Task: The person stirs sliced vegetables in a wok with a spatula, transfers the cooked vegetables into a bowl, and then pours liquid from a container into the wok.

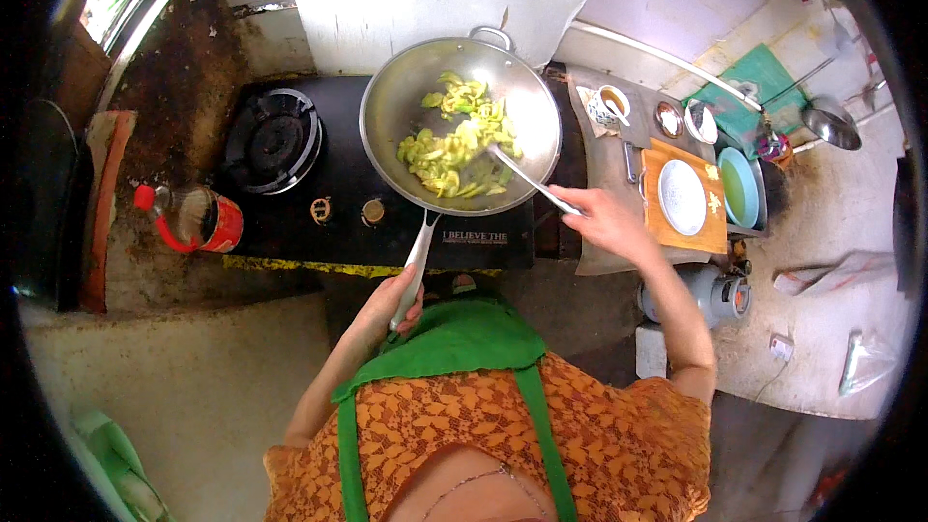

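Step (judged): stirring sliced vegetables (454, 150) | Location: inside wok (527, 101) | Left hand (391, 294): closed round wok handle (420, 251) | Right hand (611, 224): clamped on spatula (527, 177) | Next (judged): calls for steady wok, spatula pushed under slices

Left hand (408, 300) – gripping wok handle (422, 242) | right hand (611, 222) – spatula (528, 177), tip among yellow-green slices (447, 157)

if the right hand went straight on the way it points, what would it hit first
Beyond the spatula in its grip, the right hand would probably meet the wok first, at its lower right rim. Depth is unclear here, so it might pass above the rim toward the sliced food.
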`<move>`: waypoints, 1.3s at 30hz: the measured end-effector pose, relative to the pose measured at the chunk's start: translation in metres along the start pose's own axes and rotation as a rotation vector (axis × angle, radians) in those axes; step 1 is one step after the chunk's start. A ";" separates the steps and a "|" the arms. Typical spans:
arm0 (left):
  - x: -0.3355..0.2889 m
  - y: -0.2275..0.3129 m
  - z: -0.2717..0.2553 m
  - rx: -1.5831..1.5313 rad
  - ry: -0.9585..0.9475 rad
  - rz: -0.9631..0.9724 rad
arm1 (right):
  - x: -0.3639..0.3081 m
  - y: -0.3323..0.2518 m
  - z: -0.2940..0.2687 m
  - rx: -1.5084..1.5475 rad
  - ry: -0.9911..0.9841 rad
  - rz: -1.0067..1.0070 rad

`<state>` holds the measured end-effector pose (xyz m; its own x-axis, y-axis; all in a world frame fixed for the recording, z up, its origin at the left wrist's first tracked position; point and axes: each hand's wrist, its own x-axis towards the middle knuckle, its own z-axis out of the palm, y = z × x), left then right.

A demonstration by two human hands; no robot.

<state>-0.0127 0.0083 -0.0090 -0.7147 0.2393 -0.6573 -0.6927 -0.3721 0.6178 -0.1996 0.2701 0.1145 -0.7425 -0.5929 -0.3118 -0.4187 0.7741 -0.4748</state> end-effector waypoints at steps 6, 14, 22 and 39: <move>-0.001 0.002 0.002 0.035 0.027 0.013 | 0.079 0.018 0.046 0.210 0.297 -0.159; 0.002 -0.001 -0.003 0.006 -0.025 0.022 | 0.050 0.001 0.018 0.308 -0.013 -0.198; 0.006 -0.008 -0.007 -0.056 -0.065 0.049 | -0.016 -0.020 -0.096 0.065 -0.338 0.247; 0.000 -0.001 -0.001 0.013 -0.015 0.050 | 0.110 -0.026 0.068 0.470 0.079 -0.115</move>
<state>-0.0123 0.0075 -0.0103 -0.7496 0.2342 -0.6190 -0.6574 -0.3722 0.6553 -0.2350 0.1693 0.0368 -0.7503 -0.6358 -0.1813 -0.2322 0.5102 -0.8281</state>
